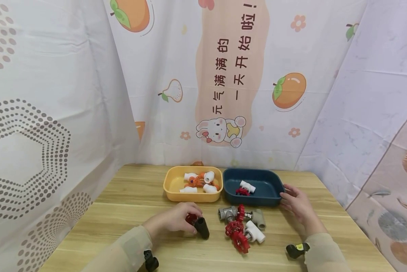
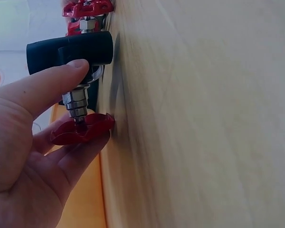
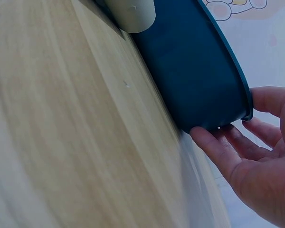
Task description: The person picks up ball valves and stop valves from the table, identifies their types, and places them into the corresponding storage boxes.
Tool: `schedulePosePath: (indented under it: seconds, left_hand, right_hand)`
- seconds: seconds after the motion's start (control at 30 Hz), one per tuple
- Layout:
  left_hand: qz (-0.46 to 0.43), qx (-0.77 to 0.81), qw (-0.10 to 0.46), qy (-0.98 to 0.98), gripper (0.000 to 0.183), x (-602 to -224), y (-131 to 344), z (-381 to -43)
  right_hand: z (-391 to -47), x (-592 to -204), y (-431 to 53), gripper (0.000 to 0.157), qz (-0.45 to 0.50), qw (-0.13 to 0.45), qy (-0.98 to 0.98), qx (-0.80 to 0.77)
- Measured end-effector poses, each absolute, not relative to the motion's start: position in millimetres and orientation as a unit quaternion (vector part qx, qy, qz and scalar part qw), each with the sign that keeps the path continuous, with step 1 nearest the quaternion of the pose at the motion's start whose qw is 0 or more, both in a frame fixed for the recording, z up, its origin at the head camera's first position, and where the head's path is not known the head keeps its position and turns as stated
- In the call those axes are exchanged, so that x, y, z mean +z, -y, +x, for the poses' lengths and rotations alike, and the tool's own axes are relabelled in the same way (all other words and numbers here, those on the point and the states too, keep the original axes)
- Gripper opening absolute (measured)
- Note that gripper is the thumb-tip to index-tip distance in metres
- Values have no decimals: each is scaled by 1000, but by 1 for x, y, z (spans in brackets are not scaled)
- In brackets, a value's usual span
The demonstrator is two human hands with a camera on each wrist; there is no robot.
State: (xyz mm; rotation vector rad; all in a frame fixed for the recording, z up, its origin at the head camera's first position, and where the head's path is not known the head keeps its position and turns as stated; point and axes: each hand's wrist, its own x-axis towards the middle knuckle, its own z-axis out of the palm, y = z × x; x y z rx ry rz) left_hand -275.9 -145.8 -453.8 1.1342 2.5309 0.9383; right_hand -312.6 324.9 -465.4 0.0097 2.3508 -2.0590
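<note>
Black valve (image 1: 200, 226) sits in the left hand (image 1: 177, 218) in the head view, low over the table (image 1: 122, 211), its tube just right of the fingers with the long axis running roughly toward the person. The blue tray (image 1: 252, 201) lies beyond it and to the right; the right hand (image 1: 298, 206), well apart from the valve, bends its fingers about the tray's right end.

In the left wrist view, the thumb presses the tube and other fingers curl behind the red handwheel (image 2: 83, 130); whether the tube touches the wood I cannot tell.

In the right wrist view, fingertips grip the tray's rim and lower edge.
</note>
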Motion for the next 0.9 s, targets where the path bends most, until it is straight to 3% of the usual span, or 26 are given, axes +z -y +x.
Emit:
schedulePosePath:
  seconds: [0.7, 0.9]
  left_hand:
    - [391, 308, 108, -860, 45, -454, 142, -278]
    - [395, 306, 106, -859, 37, -456, 140, -278]
  right_hand:
    - [-312, -464, -325, 66, 4, 8, -752, -659]
    - [-313, -465, -326, 67, 4, 11, -755, -656]
